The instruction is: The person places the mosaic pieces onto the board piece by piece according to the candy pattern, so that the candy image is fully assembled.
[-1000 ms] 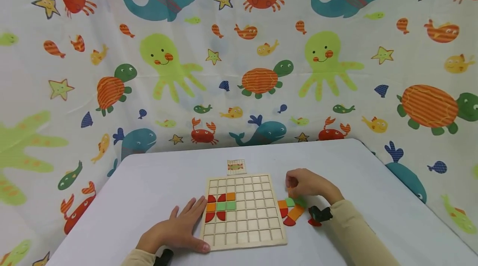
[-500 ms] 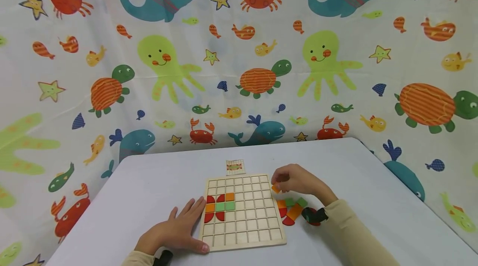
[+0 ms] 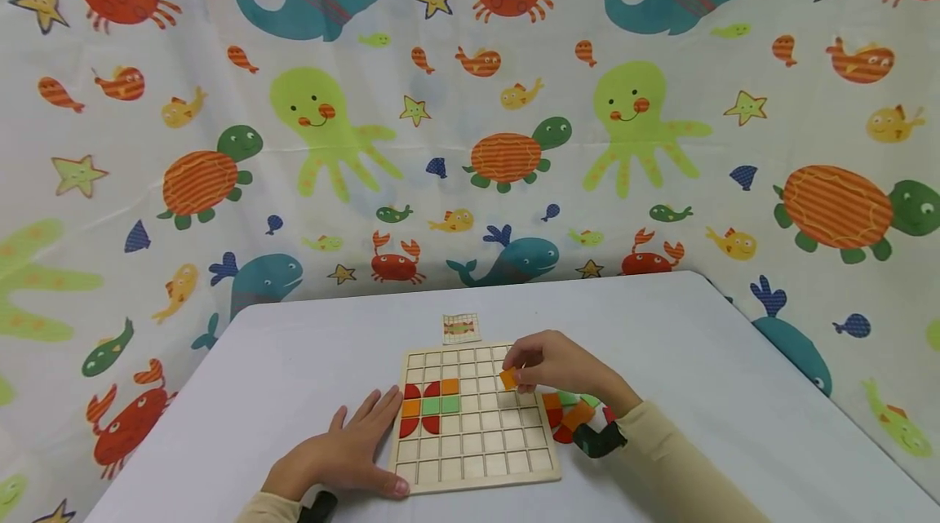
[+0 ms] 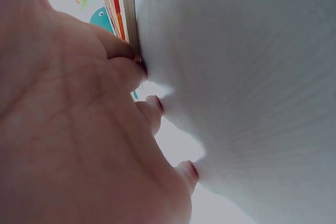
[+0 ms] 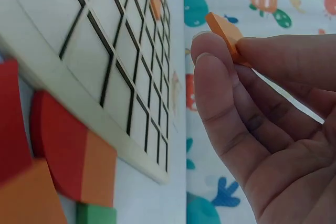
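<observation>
A wooden grid board (image 3: 486,443) lies on the white table. Toward its left side sit red curved tiles (image 3: 408,427), orange squares (image 3: 450,387) and green squares (image 3: 450,405). My left hand (image 3: 341,458) rests with spread fingers along the board's left edge, its thumb at the near corner. Over the board's upper right part, my right hand (image 3: 564,370) pinches an orange square tile (image 3: 507,379). In the right wrist view, that orange tile (image 5: 227,34) is held between thumb and fingertips, raised off the grid.
Loose red, orange and green tiles (image 3: 578,415) lie in a heap right of the board, partly hidden by the right wrist's dark band (image 3: 600,440). A small pattern card (image 3: 460,329) lies beyond the board. Behind the table hangs a sea-animal curtain (image 3: 507,205).
My right hand has come from the loose tiles leftward to above the board, carrying the orange square tile. The left hand stays at the board's edge.
</observation>
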The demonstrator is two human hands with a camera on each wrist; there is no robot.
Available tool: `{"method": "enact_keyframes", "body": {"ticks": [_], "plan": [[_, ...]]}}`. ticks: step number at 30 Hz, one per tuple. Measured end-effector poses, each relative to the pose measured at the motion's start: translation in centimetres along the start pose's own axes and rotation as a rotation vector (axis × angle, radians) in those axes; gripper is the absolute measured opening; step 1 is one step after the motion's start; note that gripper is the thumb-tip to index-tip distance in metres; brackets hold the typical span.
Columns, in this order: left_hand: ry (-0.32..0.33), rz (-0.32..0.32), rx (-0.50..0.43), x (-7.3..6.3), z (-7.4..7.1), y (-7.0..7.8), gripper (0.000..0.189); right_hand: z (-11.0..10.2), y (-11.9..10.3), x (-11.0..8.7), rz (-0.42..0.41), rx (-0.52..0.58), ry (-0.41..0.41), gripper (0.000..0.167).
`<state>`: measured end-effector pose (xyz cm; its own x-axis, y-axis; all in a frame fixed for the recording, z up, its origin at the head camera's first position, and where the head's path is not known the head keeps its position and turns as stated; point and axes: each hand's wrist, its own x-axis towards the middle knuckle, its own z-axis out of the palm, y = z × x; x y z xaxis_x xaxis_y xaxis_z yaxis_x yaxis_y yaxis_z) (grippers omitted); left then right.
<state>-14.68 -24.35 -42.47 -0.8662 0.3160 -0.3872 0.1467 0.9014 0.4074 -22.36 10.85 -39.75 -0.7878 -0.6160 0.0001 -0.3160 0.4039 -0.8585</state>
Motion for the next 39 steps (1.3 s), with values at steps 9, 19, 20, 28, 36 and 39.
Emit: {"method": "enact_keyframes", "body": {"ticks": [9, 19, 20, 28, 36, 39], "plan": [[-0.01, 0.009, -0.011, -0.1, -0.2, 0.0, 0.128, 2.4, -0.5, 1.1, -0.031, 0.021, 0.008, 0.013], [-0.005, 0.026, -0.012, -0.1, -0.2, -0.3, 0.13, 5.3, -1.1, 2.1, -0.088, -0.006, 0.053, 0.013], [-0.005, 0.028, -0.013, -0.1, -0.2, -0.3, 0.13, 5.6, -1.2, 2.2, -0.085, -0.009, 0.058, 0.013], [-0.016, 0.023, -0.011, -0.2, -0.3, -0.2, 0.129, 7.5, -2.0, 2.3, -0.047, 0.047, 0.097, 0.009], [-0.02, 0.031, -0.024, -0.4, -0.5, 0.0, 0.129, 8.9, -2.0, 2.4, 0.007, 0.125, 0.075, 0.008], [-0.018, 0.03, -0.021, -0.4, -0.4, -0.1, 0.129, 9.3, -1.9, 2.5, 0.033, 0.123, 0.067, 0.007]]}}
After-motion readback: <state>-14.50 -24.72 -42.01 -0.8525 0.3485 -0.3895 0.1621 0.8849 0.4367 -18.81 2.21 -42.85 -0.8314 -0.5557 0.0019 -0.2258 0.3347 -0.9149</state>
